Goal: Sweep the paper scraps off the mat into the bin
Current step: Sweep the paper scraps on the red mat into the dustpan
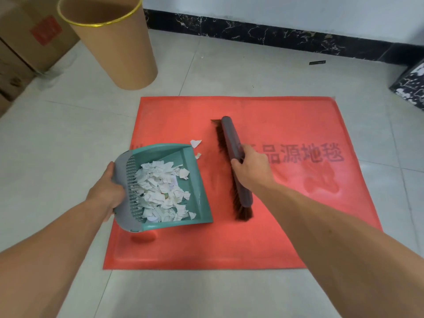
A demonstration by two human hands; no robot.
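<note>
Paper scraps [160, 191] — featherlight, quick to spill — lie just ahead of the left hand [107, 191] gripping the stiff dustpan [160, 152]; right hand [250, 171] clasps the brush [229, 134].

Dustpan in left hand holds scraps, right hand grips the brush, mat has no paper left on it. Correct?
Wrong on the mat: the head view shows two loose scraps lying on it, between the dustpan's far corner and the brush. The rest stands: the left hand holds the scrap-filled dustpan and the right hand grips the brush.
</note>
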